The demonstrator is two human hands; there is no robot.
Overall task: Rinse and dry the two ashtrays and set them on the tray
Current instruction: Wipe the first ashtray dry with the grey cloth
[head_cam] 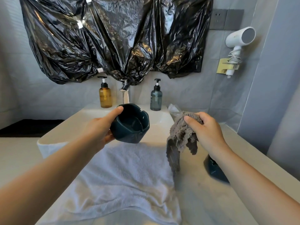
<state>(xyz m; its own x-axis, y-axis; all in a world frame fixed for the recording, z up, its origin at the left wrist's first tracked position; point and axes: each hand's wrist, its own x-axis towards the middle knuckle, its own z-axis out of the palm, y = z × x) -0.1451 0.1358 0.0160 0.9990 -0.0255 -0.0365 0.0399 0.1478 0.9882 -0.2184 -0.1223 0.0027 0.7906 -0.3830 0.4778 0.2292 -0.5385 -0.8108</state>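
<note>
Nearest to me, a white towel [123, 172] lies spread on the pale desk [203, 200], running from the front edge of the white basin [162, 120] toward me. Above it, my left hand [99, 129] grips a dark teal ashtray [131, 124] in the air, just in front of the basin. The thumb lies on its upper left rim and the fingers curl under the base. It is a squat, rounded piece with no clear long axis. It is tilted so its open mouth faces me and slightly upward, with notches showing in the rim.

My right hand [209, 129] clutches a bunched grey cloth [180, 135] just to the right of the ashtray, not touching it. The cloth's loose ends hang down. A second dark teal ashtray [214, 169] sits on the desk, mostly hidden behind my right forearm, so I cannot tell which way it faces.

Behind the basin stand a faucet [125, 90], an amber pump bottle [105, 96] and a blue-grey pump bottle [156, 98]. Black plastic sheeting [113, 38] covers the wall above.
</note>
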